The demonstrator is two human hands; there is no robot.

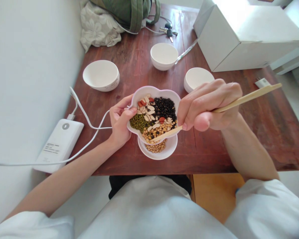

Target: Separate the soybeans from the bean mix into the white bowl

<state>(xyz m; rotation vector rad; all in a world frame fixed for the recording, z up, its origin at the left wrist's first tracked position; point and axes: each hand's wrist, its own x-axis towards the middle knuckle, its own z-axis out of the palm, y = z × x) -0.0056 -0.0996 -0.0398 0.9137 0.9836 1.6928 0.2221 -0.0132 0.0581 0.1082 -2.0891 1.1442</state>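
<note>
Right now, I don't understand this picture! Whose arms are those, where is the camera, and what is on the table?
Those are a person's own arms. The camera sits on their head and looks down, so you see what they see. The left hand holds a flower-shaped white bowl filled with piles of beans and seeds. The right hand holds wooden chopsticks, and their tips reach into the beans. Below sits a small white bowl with yellow beans. The wooden table also has three more white bowls, a white power bank with a cable, keys and a big white box.
</note>
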